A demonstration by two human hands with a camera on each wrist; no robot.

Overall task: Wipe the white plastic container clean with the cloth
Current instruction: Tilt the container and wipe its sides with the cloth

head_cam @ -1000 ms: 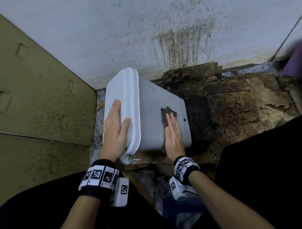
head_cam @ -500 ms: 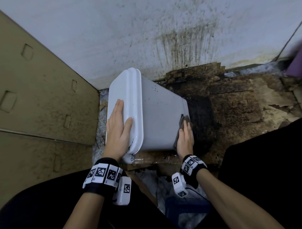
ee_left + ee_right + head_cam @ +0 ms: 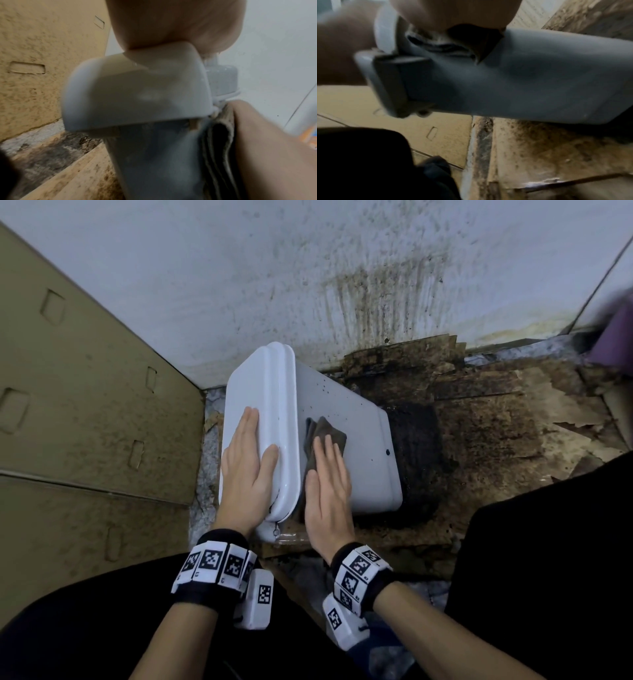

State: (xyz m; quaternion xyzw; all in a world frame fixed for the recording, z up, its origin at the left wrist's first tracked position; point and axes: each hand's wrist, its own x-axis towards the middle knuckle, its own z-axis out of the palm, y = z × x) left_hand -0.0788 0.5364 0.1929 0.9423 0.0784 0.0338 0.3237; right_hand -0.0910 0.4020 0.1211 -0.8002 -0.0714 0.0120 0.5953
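The white plastic container lies on its side on the floor, lid facing left, with dark specks on its upper side. My left hand rests flat on the lid with straight fingers, thumb on the lid's rim. My right hand presses a folded dark grey cloth flat against the container's upper side, just right of the lid rim. In the left wrist view the lid's latch and the cloth show close up. The right wrist view shows the container's side and the cloth under my palm.
Stained flattened cardboard covers the floor to the right of the container. A tan cardboard panel stands at the left. A spattered white wall rises behind. My dark-clothed knees frame the bottom, and a purple object sits far right.
My right hand slid the cloth from the container's right edge back left across the upper side to beside the lid rim. The left hand stayed on the lid.
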